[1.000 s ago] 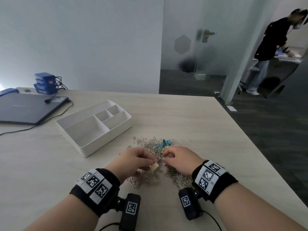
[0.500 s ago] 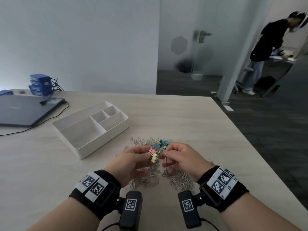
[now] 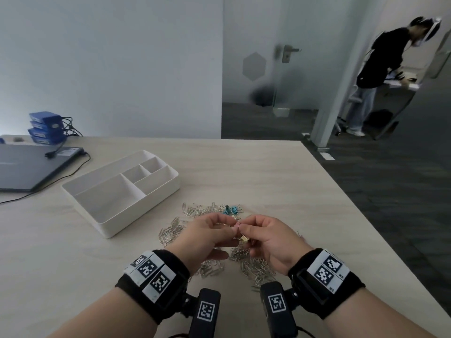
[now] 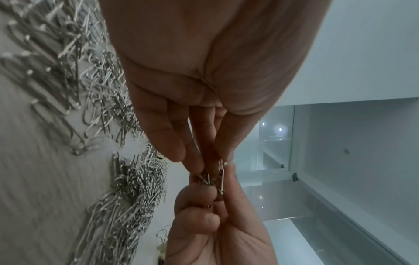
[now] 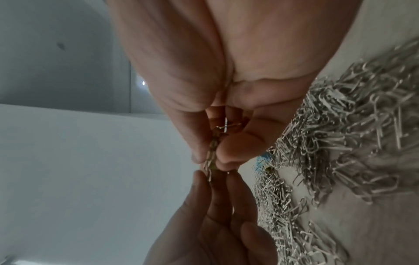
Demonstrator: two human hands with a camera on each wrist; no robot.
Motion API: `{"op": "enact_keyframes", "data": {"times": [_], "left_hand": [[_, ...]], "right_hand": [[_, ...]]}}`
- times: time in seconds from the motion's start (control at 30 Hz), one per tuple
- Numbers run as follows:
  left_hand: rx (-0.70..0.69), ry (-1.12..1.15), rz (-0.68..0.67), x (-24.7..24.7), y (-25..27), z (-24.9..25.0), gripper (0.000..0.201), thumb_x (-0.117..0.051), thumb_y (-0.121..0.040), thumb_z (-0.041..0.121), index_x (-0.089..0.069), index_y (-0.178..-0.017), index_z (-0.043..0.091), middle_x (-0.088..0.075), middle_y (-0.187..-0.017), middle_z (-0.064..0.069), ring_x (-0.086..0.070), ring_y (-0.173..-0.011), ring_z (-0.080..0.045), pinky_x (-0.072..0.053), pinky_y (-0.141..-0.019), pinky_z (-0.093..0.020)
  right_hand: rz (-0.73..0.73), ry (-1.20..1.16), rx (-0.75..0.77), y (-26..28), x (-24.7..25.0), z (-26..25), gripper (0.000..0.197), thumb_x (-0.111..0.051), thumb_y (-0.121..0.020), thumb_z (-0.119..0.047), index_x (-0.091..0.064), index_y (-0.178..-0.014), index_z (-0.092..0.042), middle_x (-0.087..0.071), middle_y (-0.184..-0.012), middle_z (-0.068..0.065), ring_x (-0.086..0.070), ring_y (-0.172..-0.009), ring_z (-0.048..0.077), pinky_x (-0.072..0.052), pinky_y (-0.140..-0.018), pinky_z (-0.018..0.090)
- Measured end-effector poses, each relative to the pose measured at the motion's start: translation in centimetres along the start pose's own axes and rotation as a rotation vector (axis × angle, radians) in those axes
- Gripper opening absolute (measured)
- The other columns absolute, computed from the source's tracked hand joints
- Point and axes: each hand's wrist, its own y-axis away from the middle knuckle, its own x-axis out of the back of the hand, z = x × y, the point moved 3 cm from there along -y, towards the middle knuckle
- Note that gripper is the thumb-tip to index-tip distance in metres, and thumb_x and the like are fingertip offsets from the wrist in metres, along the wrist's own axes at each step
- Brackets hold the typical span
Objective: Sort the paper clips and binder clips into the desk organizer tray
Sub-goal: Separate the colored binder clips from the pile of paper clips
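1. A closed laptop and a stack of blue boxes sit at the far left of the tabletop.
2. The white organizer tray stands left of centre, well apart from the hands. Every compartment that shows looks bare, so I judge that sorting has hardly begun.
3. A wide heap of silver paper clips lies on the tabletop just right of the tray, under and around both hands.
4. The left hand is raised over the heap, its fingers pinching a small tangled cluster of clips.
5. The right hand pinches the same cluster from the other side; a pink and a yellow binder clip seem caught in it.
6. Blue binder clips rest at the heap's far edge.
7. Nearly everything is left: untangle, then carry both kinds to separate compartments.
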Motion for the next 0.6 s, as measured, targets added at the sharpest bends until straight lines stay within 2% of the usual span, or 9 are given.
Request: {"op": "enact_keyframes", "data": {"times": [0.13, 0.23, 0.3, 0.4, 0.53, 0.6], "left_hand": [[0.003, 0.020, -0.005, -0.5, -0.3, 0.0, 0.017, -0.073, -0.089, 0.010, -0.068, -0.105, 0.012, -0.075, -0.094, -0.007, -0.073, -0.081, -0.018, -0.055, -0.058, -0.031], [-0.008, -0.042, 0.040, -0.1, -0.5, 0.0, 0.009, -0.068, -0.093, 0.013, -0.071, -0.101, 0.013, -0.076, -0.092, -0.004, -0.071, -0.078, -0.016, -0.054, -0.060, -0.031], [-0.037, -0.136, 0.086, 0.6, -0.7, 0.3, 0.007, -0.066, -0.094, 0.015, -0.071, -0.099, 0.013, -0.076, -0.092, -0.006, -0.069, -0.077, -0.016, -0.053, -0.057, -0.029], [-0.091, -0.315, 0.174, 2.2, -1.1, 1.1, 0.006, -0.066, -0.093, 0.016, -0.071, -0.095, 0.015, -0.076, -0.092, -0.007, -0.066, -0.073, -0.015, -0.049, -0.051, -0.025], [-0.096, -0.520, 0.240, 3.8, -2.6, 1.8, 0.002, -0.069, -0.091, 0.019, -0.070, -0.092, 0.020, -0.074, -0.087, -0.007, -0.063, -0.070, -0.017, -0.048, -0.052, -0.025], [-0.109, -0.626, 0.243, 4.1, -3.4, 2.2, 0.004, -0.071, -0.089, 0.022, -0.069, -0.092, 0.025, -0.073, -0.087, 0.000, -0.063, -0.070, -0.012, -0.048, -0.054, -0.023]], "right_hand": [[0.016, -0.087, -0.022, 0.2, 1.1, -0.3, 0.006, -0.064, -0.093, -0.002, -0.069, -0.095, -0.005, -0.068, -0.076, 0.004, -0.057, -0.055, 0.015, -0.045, -0.041, 0.021], [0.049, -0.048, 0.003, 0.1, 3.1, -1.2, 0.006, -0.063, -0.094, -0.005, -0.069, -0.095, -0.005, -0.071, -0.081, 0.005, -0.055, -0.058, 0.015, -0.044, -0.043, 0.022], [0.125, 0.194, 0.072, -0.3, 5.2, -2.3, 0.007, -0.066, -0.093, -0.012, -0.072, -0.089, -0.010, -0.071, -0.084, 0.006, -0.057, -0.061, 0.016, -0.046, -0.049, 0.025], [0.309, 0.758, 0.161, -1.1, 8.7, -4.7, 0.009, -0.068, -0.092, -0.025, -0.072, -0.085, -0.020, -0.073, -0.085, 0.004, -0.064, -0.066, 0.016, -0.048, -0.058, 0.031], [0.338, 1.089, 0.057, -2.8, 11.8, -5.7, 0.009, -0.065, -0.091, -0.021, -0.070, -0.084, -0.020, -0.073, -0.080, -0.001, -0.067, -0.066, 0.014, -0.047, -0.060, 0.027], [0.302, 1.221, -0.011, -3.4, 12.6, -5.3, 0.009, -0.068, -0.088, -0.022, -0.071, -0.080, -0.022, -0.074, -0.078, -0.001, -0.068, -0.065, 0.015, -0.050, -0.062, 0.027]]}}
